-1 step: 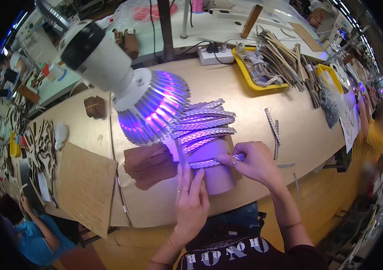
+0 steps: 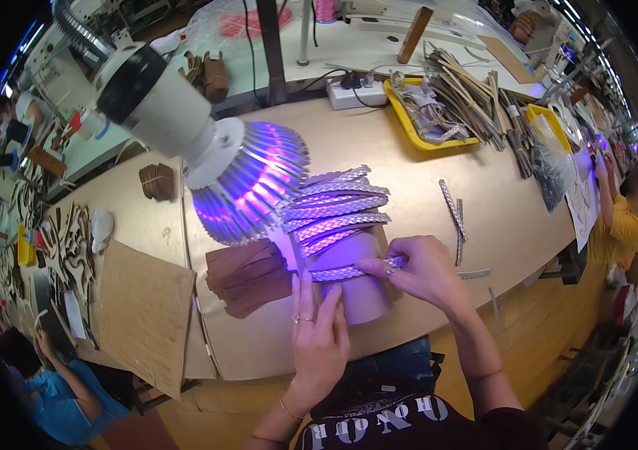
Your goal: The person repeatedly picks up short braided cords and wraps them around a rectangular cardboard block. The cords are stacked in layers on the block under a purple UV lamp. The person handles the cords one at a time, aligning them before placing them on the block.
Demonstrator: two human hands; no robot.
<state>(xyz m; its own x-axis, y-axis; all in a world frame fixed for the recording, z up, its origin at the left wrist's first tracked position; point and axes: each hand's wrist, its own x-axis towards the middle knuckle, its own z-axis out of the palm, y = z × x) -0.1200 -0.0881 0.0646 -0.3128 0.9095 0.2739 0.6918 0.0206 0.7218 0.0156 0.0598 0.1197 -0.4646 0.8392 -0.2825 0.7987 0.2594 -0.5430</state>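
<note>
One braided strip (image 2: pixel 334 275) is laid across a pale curved form (image 2: pixel 367 301), lit purple by the lamp (image 2: pixel 255 184), and is pinched near its right end between thumb and fingers of the right hand (image 2: pixel 418 268), seemingly for tautness. Its left end is apparently steadied by the left hand (image 2: pixel 319 337), fingers extended; whether they grip cannot be told.

Braided strip pinched under purple light

The right grip (image 2: pixel 425 274) pinches the braided strip (image 2: pixel 340 275) near one end; the left grip (image 2: pixel 319 341) meets the other, fingers extended. Beyond both lie more braids (image 2: pixel 349 203); left, brown strips (image 2: pixel 240 276).
</note>
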